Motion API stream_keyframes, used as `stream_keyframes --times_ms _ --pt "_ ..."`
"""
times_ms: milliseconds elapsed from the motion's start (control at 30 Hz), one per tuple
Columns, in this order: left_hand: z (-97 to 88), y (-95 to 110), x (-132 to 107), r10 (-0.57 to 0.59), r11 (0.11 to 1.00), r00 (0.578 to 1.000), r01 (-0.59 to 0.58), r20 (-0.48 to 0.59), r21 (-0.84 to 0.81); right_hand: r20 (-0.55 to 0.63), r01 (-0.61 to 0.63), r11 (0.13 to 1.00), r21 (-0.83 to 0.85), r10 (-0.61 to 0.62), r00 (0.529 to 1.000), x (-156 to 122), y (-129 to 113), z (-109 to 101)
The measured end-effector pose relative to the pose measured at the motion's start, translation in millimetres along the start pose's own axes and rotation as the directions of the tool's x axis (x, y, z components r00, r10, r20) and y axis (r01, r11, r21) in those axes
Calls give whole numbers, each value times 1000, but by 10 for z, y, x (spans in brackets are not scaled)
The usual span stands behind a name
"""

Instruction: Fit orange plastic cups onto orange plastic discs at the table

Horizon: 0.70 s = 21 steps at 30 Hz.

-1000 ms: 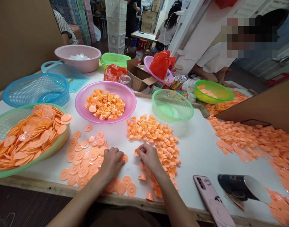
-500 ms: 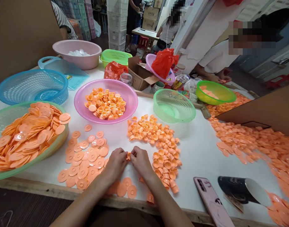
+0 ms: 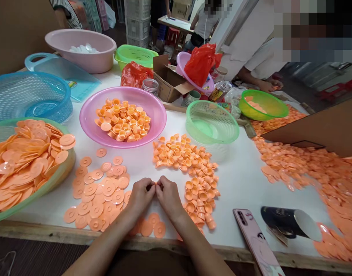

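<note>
**Left hand (image 3: pixel 140 193) and right hand (image 3: pixel 168 194) meet over one orange piece (image 3: pixel 155 183)**

Nearest you, above the front of the white tabletop (image 3: pixel 236 180), your fingers are drawn in narrow, both sets of tips pinching the small orange piece between them. Only a sliver shows, so whether it is a cup, a disc or both cannot be told. A second ago your hands were apart, the left by the discs and the right by the cups. Now the tips touch or nearly touch, which suggests you have gone from picking up to working on the piece with both hands.

Loose flat discs (image 3: pixel 107 188) spread beside your left hand, and small orange cups (image 3: pixel 197 184) lie heaped beside your right. Farther right are a pink phone (image 3: pixel 255 237) and a dark cup (image 3: pixel 279 220) lying on its side.

Beyond your hands, the pink bowl (image 3: pixel 88 119) holds a mound of orange cup-shaped pieces. A pale green basket (image 3: pixel 213 132) stands to its right. Farther off, at the upper right, a co-worker's hands (image 3: pixel 275 84) are near a bright green bowl (image 3: pixel 280 111).
</note>
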<state>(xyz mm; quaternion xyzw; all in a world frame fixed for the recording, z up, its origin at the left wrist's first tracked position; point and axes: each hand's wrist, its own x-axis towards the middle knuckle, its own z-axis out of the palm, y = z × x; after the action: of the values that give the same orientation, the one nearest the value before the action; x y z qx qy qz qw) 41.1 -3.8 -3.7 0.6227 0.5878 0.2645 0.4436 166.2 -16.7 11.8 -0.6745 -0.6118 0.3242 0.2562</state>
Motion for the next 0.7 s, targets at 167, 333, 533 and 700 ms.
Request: stream_keyframes --times_ms 167,333,533,700 --pt "-76 103 1 -41 999 999 41 11 -34 85 -77 979 187 62 994 13 79 -152" --pt "-1111 655 462 42 996 914 -69 -403 -52 -23 -82 987 136 86 996 -147 187 -629" --pt "-1791 824 711 255 962 811 -154 -527 227 139 54 990 -131 -36 990 -428 264 -651" --pt "-681 246 -112 287 852 901 -395 324 344 107 61 992 -109 -49 993 -396 365 -512"
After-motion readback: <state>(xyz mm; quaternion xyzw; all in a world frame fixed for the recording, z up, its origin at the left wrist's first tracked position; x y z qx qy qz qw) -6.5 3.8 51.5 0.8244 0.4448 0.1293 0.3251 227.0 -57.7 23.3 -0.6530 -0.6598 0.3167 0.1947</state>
